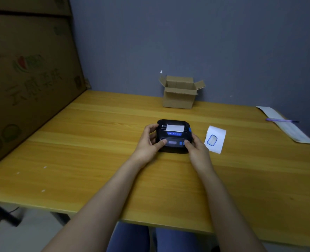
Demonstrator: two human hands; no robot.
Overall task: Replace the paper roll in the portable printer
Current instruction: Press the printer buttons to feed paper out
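Note:
A black portable printer (174,132) with blue buttons rests flat on the wooden table (96,151) near its middle. A white strip of paper (175,127) sticks out of its slot at the top. My left hand (148,142) grips the printer's left side, thumb on the front panel. My right hand (198,148) holds its right side, thumb by the blue button. A white paper roll (215,139) with a blue core lies on the table just right of the printer, untouched.
A small open cardboard box (179,95) stands at the back against the wall. A large cardboard carton (28,79) lines the left side. A long paper sheet (287,124) with a purple pen (281,120) lies at the far right.

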